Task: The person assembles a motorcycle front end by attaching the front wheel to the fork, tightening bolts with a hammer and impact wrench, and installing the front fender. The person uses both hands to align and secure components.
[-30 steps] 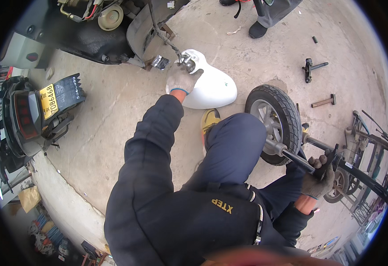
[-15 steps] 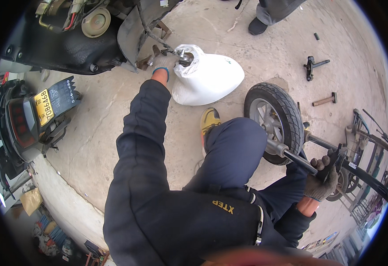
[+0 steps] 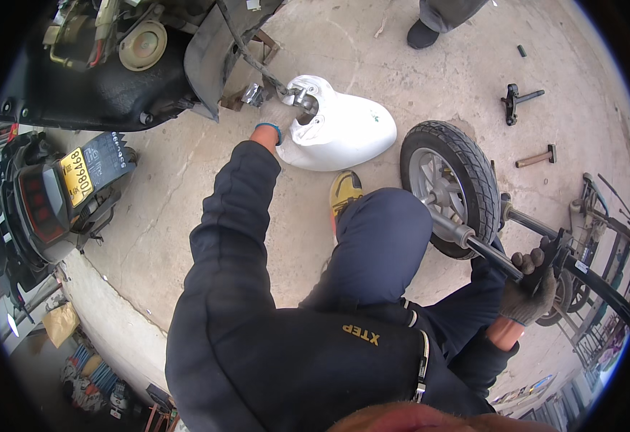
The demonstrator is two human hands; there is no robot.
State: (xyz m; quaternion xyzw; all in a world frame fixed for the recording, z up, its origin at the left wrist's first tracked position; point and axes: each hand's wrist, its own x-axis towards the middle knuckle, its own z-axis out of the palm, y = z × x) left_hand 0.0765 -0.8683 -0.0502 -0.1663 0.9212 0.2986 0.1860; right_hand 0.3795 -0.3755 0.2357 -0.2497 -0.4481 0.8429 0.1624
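My left hand (image 3: 275, 117), in a pale work glove, is at the near-left edge of a white fender (image 3: 351, 133) lying on the floor. Its fingers appear closed on the fender edge, though they are partly hidden. Metal pieces and a dark cable (image 3: 246, 54) show at the fender's opening. On the right, my right hand (image 3: 529, 291), in a grey-brown glove, is wrapped round the upper end of a front fork (image 3: 491, 255). The fork holds a small wheel (image 3: 459, 180) with a black tyre, standing tilted beside my knee.
A black scooter body (image 3: 113, 86) with a round horn stands at the upper left. Below it is another scooter's rear (image 3: 41, 194) with a yellow plate. A hammer (image 3: 537, 157) and a metal fork clamp (image 3: 511, 104) lie far right. Another person's shoe (image 3: 421, 34) is at the top.
My left hand has shifted slightly right and down, and the fender has turned a little, its opening showing more. The wheel and fork have moved slightly, with my right hand still on the fork.
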